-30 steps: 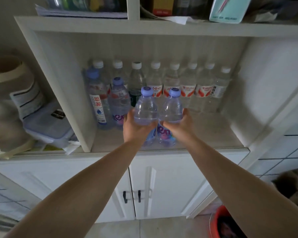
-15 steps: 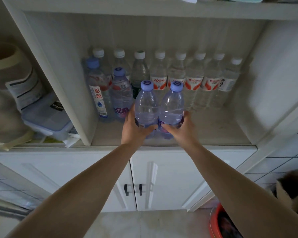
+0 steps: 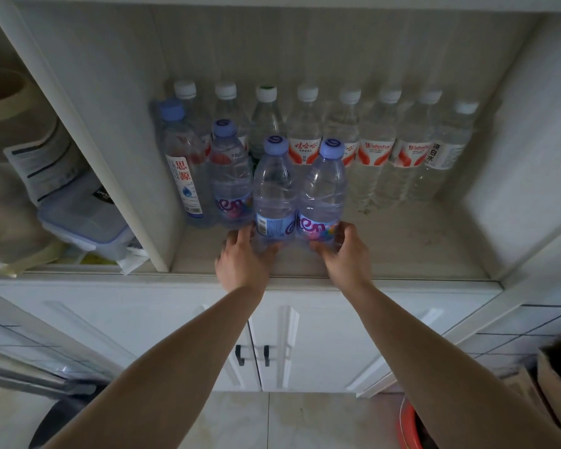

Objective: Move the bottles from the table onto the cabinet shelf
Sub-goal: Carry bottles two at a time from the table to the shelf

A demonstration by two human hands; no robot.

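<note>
Two clear water bottles with pale blue caps stand upright side by side on the cabinet shelf. My left hand grips the base of the left bottle. My right hand grips the base of the right bottle. The two bottles touch each other. Behind them a row of several white-capped bottles lines the back wall. Two more blue-capped bottles stand at the shelf's left end.
A white divider panel bounds the shelf on the left; beyond it lie a lidded plastic box and a beige bag. White cabinet doors with black handles are below. A red bin sits on the floor at right.
Both hands have pushed the two bottles deeper onto the shelf and slid down from the bottles' middles to their bases. The camera has come closer to the shelf.
</note>
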